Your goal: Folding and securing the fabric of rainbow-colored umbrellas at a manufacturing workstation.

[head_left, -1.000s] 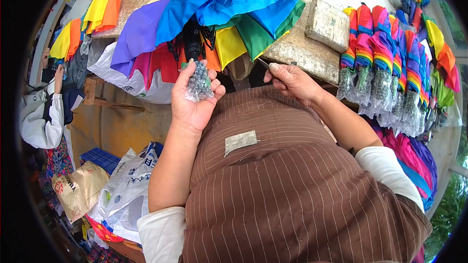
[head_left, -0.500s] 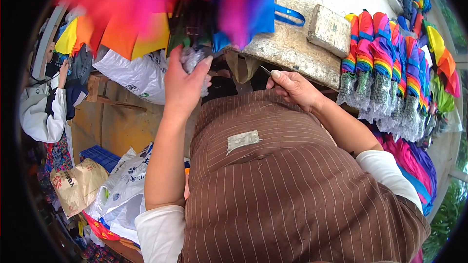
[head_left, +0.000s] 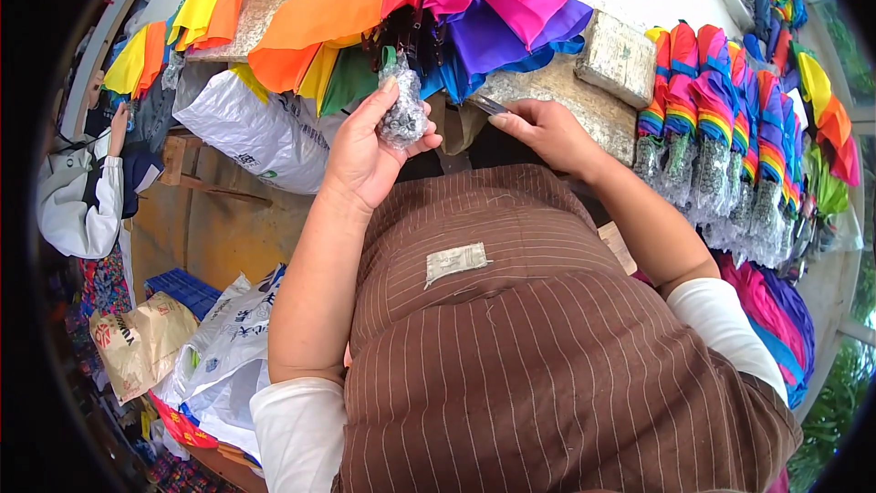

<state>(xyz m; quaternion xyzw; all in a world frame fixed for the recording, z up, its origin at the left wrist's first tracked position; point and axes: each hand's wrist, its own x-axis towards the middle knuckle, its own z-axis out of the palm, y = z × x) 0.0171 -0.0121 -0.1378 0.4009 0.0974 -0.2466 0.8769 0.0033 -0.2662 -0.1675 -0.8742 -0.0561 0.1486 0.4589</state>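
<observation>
While the open rainbow umbrella (head_left: 474, 9) sprawls over the worktop (head_left: 557, 87), I see the left hand (head_left: 365, 160) clenched on its bubble-wrapped handle (head_left: 402, 110), long axis upright, nearest that hand. Right hand (head_left: 547, 132) pinches a small dark blade (head_left: 488, 105) just beside it.

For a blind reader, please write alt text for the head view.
A person in a brown striped apron holds a bubble-wrapped handle in the left hand and a small blade in the right hand, under an open rainbow umbrella. Folded umbrellas lie on the table to the right.
</observation>
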